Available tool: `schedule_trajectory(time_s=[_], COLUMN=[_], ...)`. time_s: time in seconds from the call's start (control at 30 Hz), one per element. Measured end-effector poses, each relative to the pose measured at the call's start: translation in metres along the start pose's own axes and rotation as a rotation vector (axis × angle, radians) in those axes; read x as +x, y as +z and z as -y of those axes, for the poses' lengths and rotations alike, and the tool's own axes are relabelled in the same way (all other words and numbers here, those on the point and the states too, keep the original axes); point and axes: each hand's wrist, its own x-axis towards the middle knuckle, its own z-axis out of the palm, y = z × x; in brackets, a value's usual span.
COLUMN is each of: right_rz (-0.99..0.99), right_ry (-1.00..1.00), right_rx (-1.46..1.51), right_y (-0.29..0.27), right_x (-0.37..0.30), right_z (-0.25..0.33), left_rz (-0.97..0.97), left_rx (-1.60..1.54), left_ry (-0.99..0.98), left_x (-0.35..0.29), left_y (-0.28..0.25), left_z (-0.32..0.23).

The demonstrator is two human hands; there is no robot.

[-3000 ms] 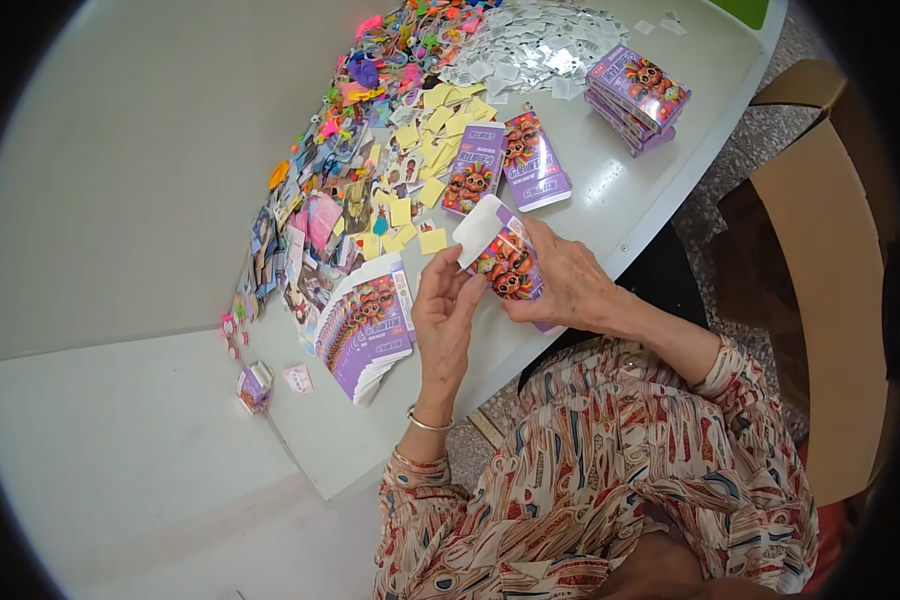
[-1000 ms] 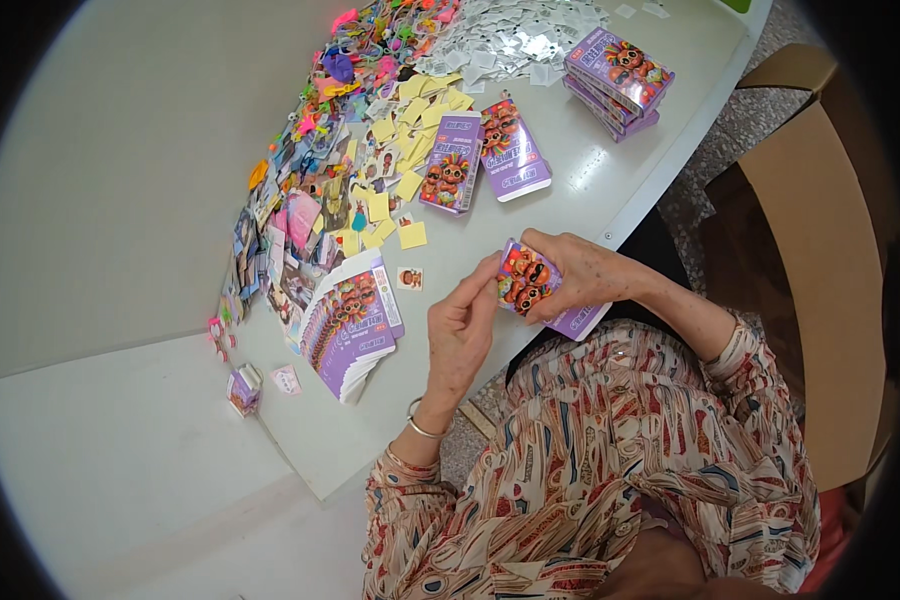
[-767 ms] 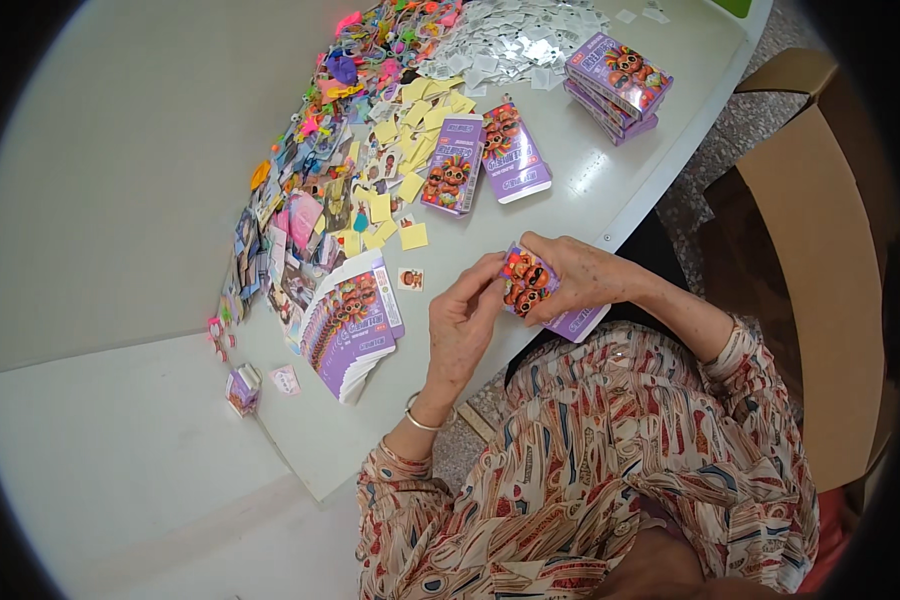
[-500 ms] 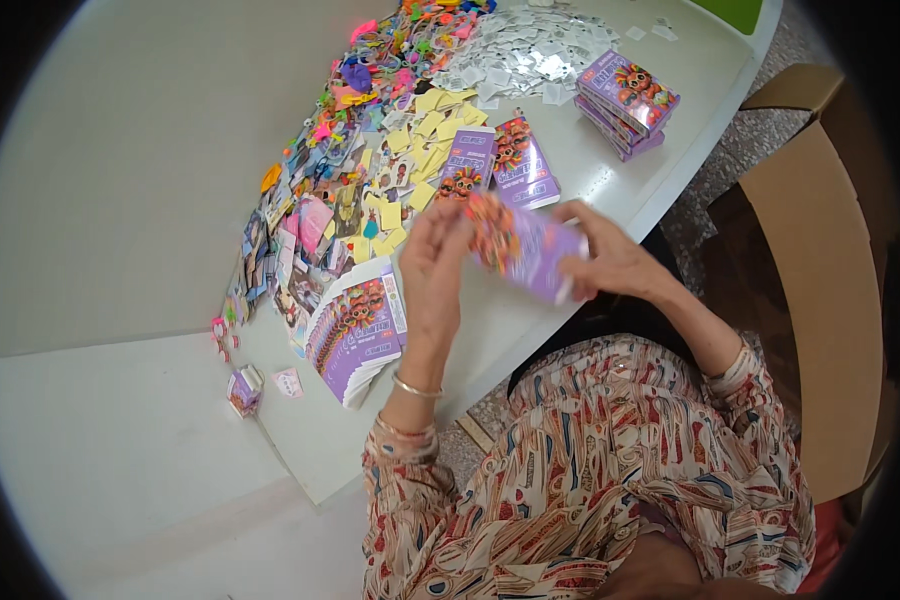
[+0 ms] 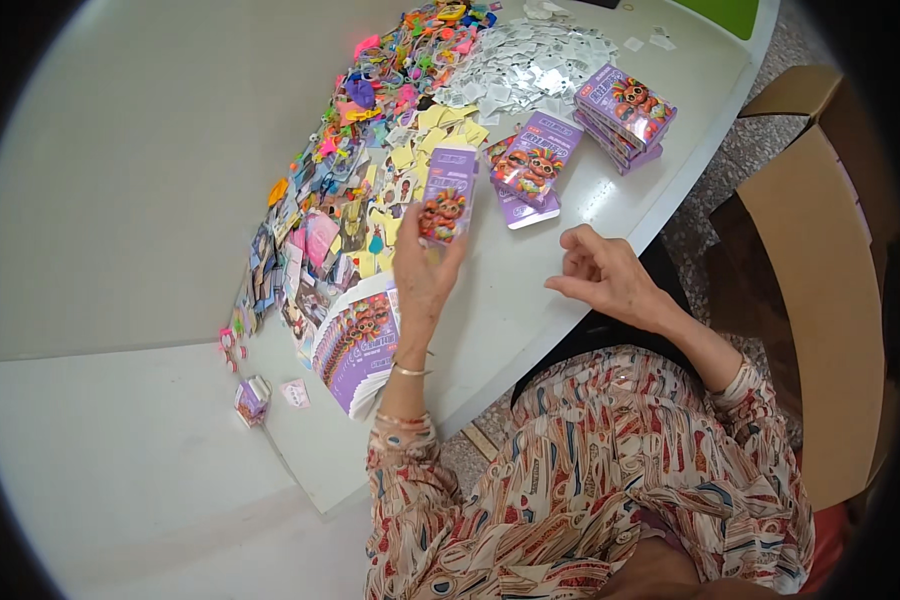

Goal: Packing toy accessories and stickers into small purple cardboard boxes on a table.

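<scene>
My left hand (image 5: 425, 265) is closed around the lower end of a purple box (image 5: 446, 190) printed with orange-red cartoon figures, near the yellow papers. Over the table's front edge, my right hand (image 5: 607, 275) holds nothing, its thumb and curled fingers apart. Ahead of it lies another purple box (image 5: 537, 155), resting on other purple boxes (image 5: 530, 212) that it partly covers. Beside my left forearm is a fanned stack of purple-and-white flat cartons (image 5: 355, 350).
Purple boxes are stacked (image 5: 625, 110) at the right. Small colourful toys (image 5: 400, 70), clear packets (image 5: 530, 65), yellow papers (image 5: 435, 130) and cards (image 5: 315, 240) form a long heap along the back. A brown cardboard carton (image 5: 815, 300) stands right of the table. A small purple-white item (image 5: 252, 400) sits far left.
The box that was between both hands appears to lie on the other boxes now. My left hand has taken the box beside them; my right hand has let go.
</scene>
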Motion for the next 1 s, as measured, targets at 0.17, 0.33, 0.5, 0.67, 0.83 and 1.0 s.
schedule_trajectory(time_s=[0.17,0.33,0.5,0.67,0.83,1.0], right_rz=[-0.277,0.102,0.262,0.108,0.064,0.085], right_ry=[-0.747,-0.545,-0.291,-0.217,-0.293,-0.262], right_rx=[-0.694,-0.829,-0.711,-0.668,-0.670,-0.683], right_y=[0.007,0.029,0.041,0.044,0.045,0.046], right_x=[0.016,0.037,0.037,0.032,0.025,0.020], right_z=[0.040,0.055,0.036,0.034,0.028,0.024], left_rz=[0.181,0.353,0.179,0.091,-0.019,-0.051], left_rx=[0.281,0.212,-0.356,-0.761,-0.824,-0.904], left_ry=[0.300,0.373,-0.008,-0.290,-0.353,-0.374], left_x=[-0.031,-0.051,-0.070,-0.081,-0.072,-0.075], left_y=[-0.049,-0.059,-0.038,-0.014,-0.014,-0.007], left_z=[-0.030,-0.057,-0.014,-0.029,-0.041,-0.043])
